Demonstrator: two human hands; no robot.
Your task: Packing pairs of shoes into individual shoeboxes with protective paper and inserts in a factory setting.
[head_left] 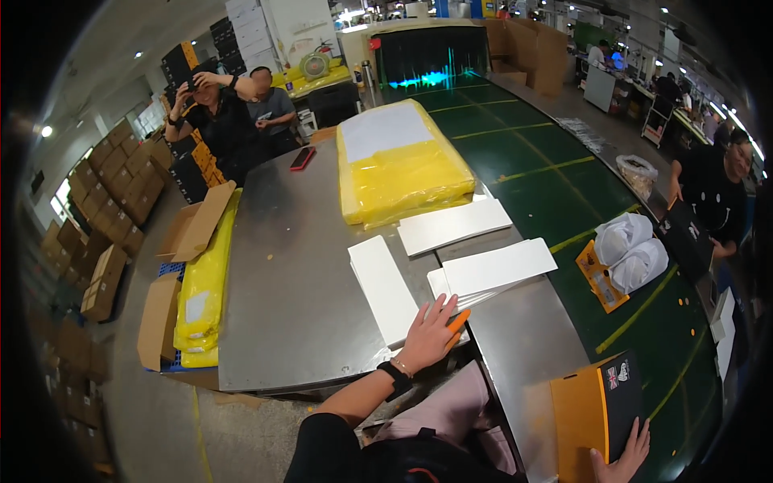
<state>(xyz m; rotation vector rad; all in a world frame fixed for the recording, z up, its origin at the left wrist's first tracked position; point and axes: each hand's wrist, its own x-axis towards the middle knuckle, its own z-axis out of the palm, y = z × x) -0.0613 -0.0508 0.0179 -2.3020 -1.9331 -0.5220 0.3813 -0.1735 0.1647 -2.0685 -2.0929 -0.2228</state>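
My left hand [435, 332] lies open, fingers spread, with an orange cover on one finger. Its fingertips reach the near edge of a stack of white folded cards [501, 267]. Left of that hand is another white card stack [382, 291], and a third white stack [456, 227] lies farther off. At the lower right, my right hand [624, 457] grips the near end of an orange and black cardboard box [586, 414], with the thumb on the orange part and fingers along the black side. The box rests at the border of the metal table and the green belt.
A yellow-wrapped bundle [407, 165] and a red phone [303, 158] lie on the metal table [282, 266]. An orange box with white-wrapped items [632, 251] sits on the green conveyor belt [515, 133]. A co-worker [713, 189] handles a black box at right. Yellow packs [201, 282] stand at left.
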